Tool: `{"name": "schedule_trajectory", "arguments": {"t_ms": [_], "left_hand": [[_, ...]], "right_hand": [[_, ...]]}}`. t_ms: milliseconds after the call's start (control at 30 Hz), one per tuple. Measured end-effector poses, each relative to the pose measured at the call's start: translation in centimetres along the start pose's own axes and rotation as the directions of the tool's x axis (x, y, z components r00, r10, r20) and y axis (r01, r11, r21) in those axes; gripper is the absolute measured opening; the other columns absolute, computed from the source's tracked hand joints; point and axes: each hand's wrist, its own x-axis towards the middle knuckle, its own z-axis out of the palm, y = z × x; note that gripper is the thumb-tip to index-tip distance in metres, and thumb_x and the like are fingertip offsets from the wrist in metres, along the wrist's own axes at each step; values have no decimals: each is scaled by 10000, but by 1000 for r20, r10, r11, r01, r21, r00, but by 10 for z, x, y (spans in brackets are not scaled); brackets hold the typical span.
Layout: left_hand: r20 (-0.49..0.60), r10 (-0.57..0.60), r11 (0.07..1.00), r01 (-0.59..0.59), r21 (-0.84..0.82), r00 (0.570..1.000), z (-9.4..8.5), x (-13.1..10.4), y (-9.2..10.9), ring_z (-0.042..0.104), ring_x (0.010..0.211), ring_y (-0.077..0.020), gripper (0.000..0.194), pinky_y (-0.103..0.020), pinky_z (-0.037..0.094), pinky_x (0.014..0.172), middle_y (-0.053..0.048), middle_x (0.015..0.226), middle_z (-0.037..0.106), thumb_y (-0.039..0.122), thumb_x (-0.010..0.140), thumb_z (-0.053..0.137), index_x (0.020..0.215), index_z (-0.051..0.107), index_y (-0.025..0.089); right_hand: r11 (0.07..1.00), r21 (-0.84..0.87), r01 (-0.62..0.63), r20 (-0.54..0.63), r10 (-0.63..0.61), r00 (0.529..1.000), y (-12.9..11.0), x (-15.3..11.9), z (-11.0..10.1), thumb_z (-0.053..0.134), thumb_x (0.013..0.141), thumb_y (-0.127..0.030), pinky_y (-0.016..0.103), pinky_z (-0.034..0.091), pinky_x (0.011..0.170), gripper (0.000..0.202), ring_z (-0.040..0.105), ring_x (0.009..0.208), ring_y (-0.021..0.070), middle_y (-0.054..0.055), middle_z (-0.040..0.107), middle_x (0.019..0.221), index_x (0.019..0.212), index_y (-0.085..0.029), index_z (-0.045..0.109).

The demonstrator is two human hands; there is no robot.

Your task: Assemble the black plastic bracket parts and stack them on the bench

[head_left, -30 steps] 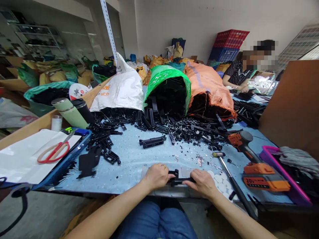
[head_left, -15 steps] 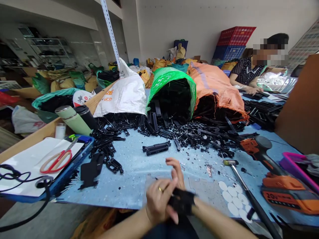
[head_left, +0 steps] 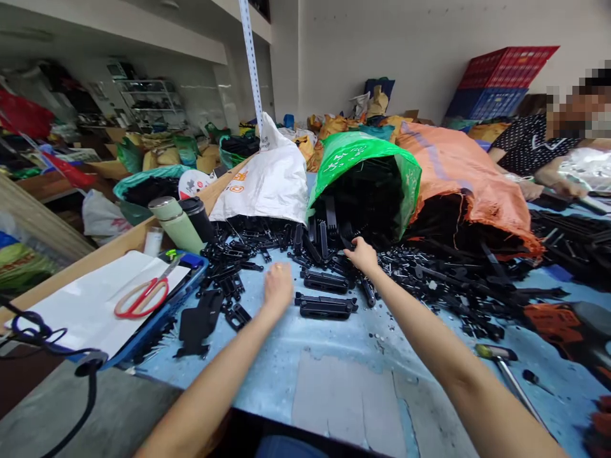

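My right hand (head_left: 363, 256) reaches to the mouth of the green bag (head_left: 372, 149) and pinches a dark plastic part (head_left: 349, 239) among the loose pieces there. My left hand (head_left: 279, 284), slightly blurred, is curled at the right edge of the left-hand heap of black parts (head_left: 224, 267); whatever its fingers hold is hidden. Between the hands lie two long black plastic assemblies (head_left: 326, 306), one behind the other, on the blue tabletop (head_left: 267, 375).
White (head_left: 272, 181) and orange (head_left: 449, 159) sacks flank the green bag. To the left are scissors (head_left: 143, 298) on a blue basket (head_left: 206, 267) and a green flask (head_left: 174, 222). A hammer (head_left: 496, 352) and drill (head_left: 558, 327) lie right. A co-worker (head_left: 529, 149) sits beyond.
Both hands have parted and moved forward from the table's front edge, where they were together around a black object. Two long assemblies now lie where one showed. The view has swung left.
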Motion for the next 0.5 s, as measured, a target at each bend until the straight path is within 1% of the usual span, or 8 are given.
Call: {"name": "schedule_trajectory", "arguments": {"t_ms": [67, 133, 233, 300, 367, 400, 433, 500], "left_hand": [[1, -83, 996, 83, 18, 997, -5, 22, -42, 358, 1174, -303, 344, -456, 339, 884, -198, 1246, 453, 99, 873, 282, 1111, 531, 87], [21, -102, 995, 101, 16, 995, -7, 39, -75, 323, 1204, -319, 313, -489, 301, 911, -207, 1248, 454, 76, 853, 297, 1024, 558, 78], [48, -68, 998, 68, -6, 997, -13, 47, -91, 383, 1163, -291, 228, -443, 293, 929, -189, 1134, 537, 127, 853, 366, 986, 546, 83], [55, -38, 998, 40, -42, 998, -20, 32, -77, 489, 1032, -258, 220, -370, 348, 872, -152, 995, 588, 228, 870, 408, 1008, 516, 95], [52, -10, 991, 17, -131, 999, -28, -3, -47, 556, 834, -217, 271, -305, 396, 749, -93, 850, 601, 355, 891, 396, 995, 498, 127], [46, -2, 981, 11, -195, 999, -32, -27, -28, 561, 752, -201, 301, -286, 401, 686, -69, 797, 594, 407, 901, 364, 969, 497, 146], [56, 23, 968, -9, -250, 998, -36, -53, -8, 561, 705, -191, 327, -275, 401, 648, -54, 764, 589, 444, 905, 339, 933, 501, 161], [111, 65, 955, -29, -295, 992, -41, -106, 28, 576, 713, -200, 336, -274, 406, 621, -60, 754, 596, 451, 904, 343, 883, 517, 164]], "right_hand": [[998, 38, 54, 12, -55, 998, 17, -29, -15, 590, 757, -397, 311, 419, 771, 404, 592, 866, 211, 65, 628, 912, 1086, -182, 497], [970, 156, 189, 70, -201, 977, 37, -75, -33, 600, 750, -401, 306, 437, 754, 419, 591, 853, 195, 51, 627, 928, 1103, -198, 503], [870, 328, 368, 229, -451, 863, 67, -160, -60, 604, 761, -375, 320, 450, 783, 433, 567, 941, 198, 71, 597, 1067, 1152, -217, 507], [842, 324, 432, 357, -532, 768, 84, -208, -73, 597, 777, -331, 347, 440, 830, 401, 549, 982, 208, 74, 592, 1093, 1160, -237, 526], [830, 246, 501, 432, -556, 710, 98, -239, -80, 544, 813, -266, 379, 414, 876, 330, 523, 1035, 223, 70, 590, 1111, 1142, -262, 556], [836, 174, 521, 430, -541, 723, 103, -248, -81, 499, 835, -239, 395, 398, 894, 312, 505, 1069, 233, 73, 582, 1134, 1139, -267, 564], [858, 80, 508, 393, -496, 775, 106, -254, -80, 449, 857, -228, 408, 390, 898, 314, 493, 1090, 243, 85, 574, 1152, 1148, -260, 562], [935, -134, 328, 256, -287, 923, 103, -259, -72, 380, 893, -299, 423, 414, 840, 351, 532, 1037, 274, 136, 590, 1106, 1201, -211, 523]]}}
